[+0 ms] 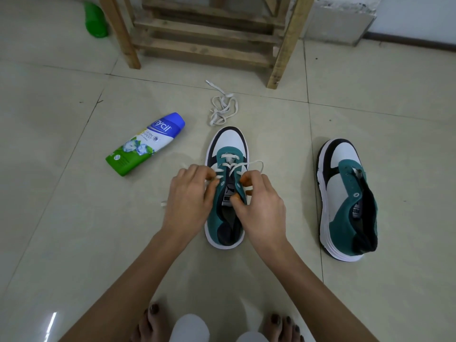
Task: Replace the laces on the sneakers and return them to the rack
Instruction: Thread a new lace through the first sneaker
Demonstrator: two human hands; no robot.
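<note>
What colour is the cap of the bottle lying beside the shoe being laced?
The cap is blue, seen in the head view.

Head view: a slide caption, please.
Left hand and right hand thread a white lace into one sneaker; the other sneaker sits unlaced.

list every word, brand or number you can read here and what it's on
"nycil": on the bottle, at the blue top of its label; the first letter is partly cut off.
"GERM EXPERT": same bottle, under the brand.
Other print on the bottle: too small to read.
Tongue label of the middle sneaker: cat logo; the letters below are partly covered and unreadable.
Tongue label of the right sneaker: too small to read.
</note>
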